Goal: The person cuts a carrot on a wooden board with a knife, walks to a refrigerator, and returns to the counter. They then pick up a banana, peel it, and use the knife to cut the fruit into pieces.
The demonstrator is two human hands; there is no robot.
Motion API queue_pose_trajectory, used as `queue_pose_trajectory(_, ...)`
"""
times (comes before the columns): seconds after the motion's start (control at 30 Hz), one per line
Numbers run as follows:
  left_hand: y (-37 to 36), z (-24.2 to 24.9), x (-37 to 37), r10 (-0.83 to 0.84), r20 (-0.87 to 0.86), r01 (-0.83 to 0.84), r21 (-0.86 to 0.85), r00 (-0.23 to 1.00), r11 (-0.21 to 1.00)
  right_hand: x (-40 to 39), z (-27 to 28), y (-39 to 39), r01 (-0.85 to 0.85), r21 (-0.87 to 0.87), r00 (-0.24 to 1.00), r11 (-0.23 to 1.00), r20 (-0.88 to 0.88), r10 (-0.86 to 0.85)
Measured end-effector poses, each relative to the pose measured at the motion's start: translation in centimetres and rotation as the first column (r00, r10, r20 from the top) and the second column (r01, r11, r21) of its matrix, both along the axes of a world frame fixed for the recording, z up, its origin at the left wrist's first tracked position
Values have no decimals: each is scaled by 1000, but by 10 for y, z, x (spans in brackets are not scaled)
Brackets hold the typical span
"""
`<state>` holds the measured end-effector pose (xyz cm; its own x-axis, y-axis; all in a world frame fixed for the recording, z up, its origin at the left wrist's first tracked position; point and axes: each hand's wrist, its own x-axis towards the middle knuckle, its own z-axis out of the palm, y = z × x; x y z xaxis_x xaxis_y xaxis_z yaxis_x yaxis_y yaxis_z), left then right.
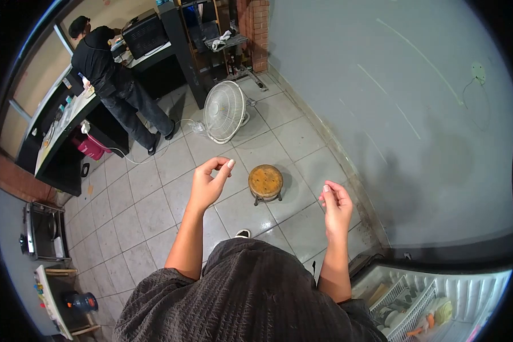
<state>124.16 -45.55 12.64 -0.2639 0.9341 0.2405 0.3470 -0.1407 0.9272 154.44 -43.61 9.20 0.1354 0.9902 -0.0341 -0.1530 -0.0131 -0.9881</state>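
While a low round stool (265, 181) with a worn brown top stands untouched on the tiled floor (293, 128), beyond both hands and between them in view, those hands are raised in mid-air. The left hand (212, 181) has its fingers curled in, thumb tip close to the index finger; the right hand (337, 208) is curled much the same way. Nothing shows in either, though I cannot tell whether thumb and fingertip meet. It looks like a moment with no handling under way; any grip on the stool would call for reaching down and spreading the fingers.

Farther off stands a white-caged fan (225, 111). At the far left a person (100, 57) in dark clothes leans at a counter (157, 52) bearing a black microwave-like appliance (143, 35); what that person's hands do is hard to make out. Near right, an open white chest (467, 290) is cut off, its contents unclear. The dark garment (251, 290) hides the wearer's legs, leaving one shoe (243, 233) partly visible.
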Motion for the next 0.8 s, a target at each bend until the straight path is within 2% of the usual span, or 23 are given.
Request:
queue_pose_trajectory(0.37, -12, -5, -8, 37, -9, -37, 4, 999, 999, -5, -3, -3, -43, 10, 999, 999, -19, 44)
queue_pose_trajectory(0.8, 1, -10, -3, 10, -7, -11, -34, 1000, 999, 8, -3, -7, 53, -58, 997, 997, 53, -50)
